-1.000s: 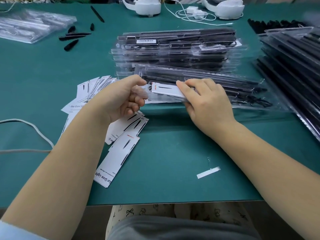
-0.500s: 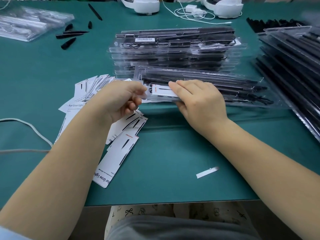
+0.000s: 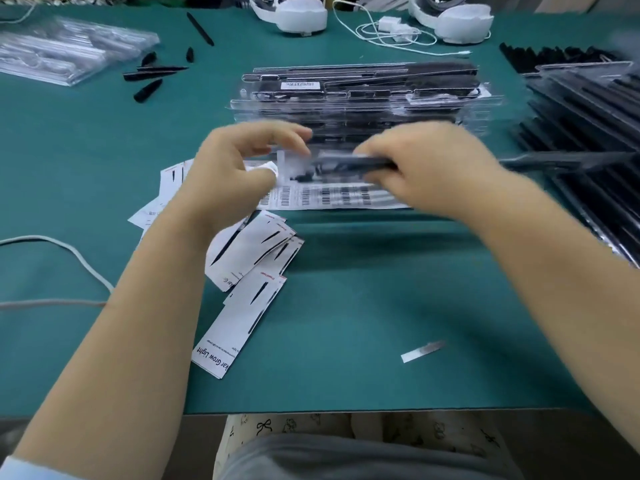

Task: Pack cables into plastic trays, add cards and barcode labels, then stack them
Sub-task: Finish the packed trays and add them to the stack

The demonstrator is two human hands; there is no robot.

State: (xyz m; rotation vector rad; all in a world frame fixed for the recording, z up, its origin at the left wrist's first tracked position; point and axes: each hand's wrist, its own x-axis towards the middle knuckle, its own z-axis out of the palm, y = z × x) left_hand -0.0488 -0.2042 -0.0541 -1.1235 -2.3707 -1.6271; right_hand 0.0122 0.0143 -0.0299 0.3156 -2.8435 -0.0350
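Note:
A clear plastic tray (image 3: 332, 162) holding black cables is raised off the green mat, seen nearly edge-on and blurred. My right hand (image 3: 426, 171) grips it along the middle. My left hand (image 3: 239, 168) holds its left end, thumb and fingers curved around it. Under the tray lies a white sheet of barcode labels (image 3: 332, 197). Behind it stands a stack of packed trays (image 3: 363, 95), the top one bearing a barcode label (image 3: 300, 85). White printed cards (image 3: 256, 268) are fanned out on the mat below my left hand.
More filled trays (image 3: 588, 140) are piled at the right edge. Empty clear trays (image 3: 65, 53) sit far left, with loose black cable parts (image 3: 152, 76) nearby. White devices (image 3: 294, 15) and a charger cord are at the back. A grey cable (image 3: 79, 258) runs at left; a label strip (image 3: 420, 351) lies near.
The tray that lay flat on the mat has been lifted and tipped up by both hands, uncovering the barcode sheet beneath it. Both hands rose with it.

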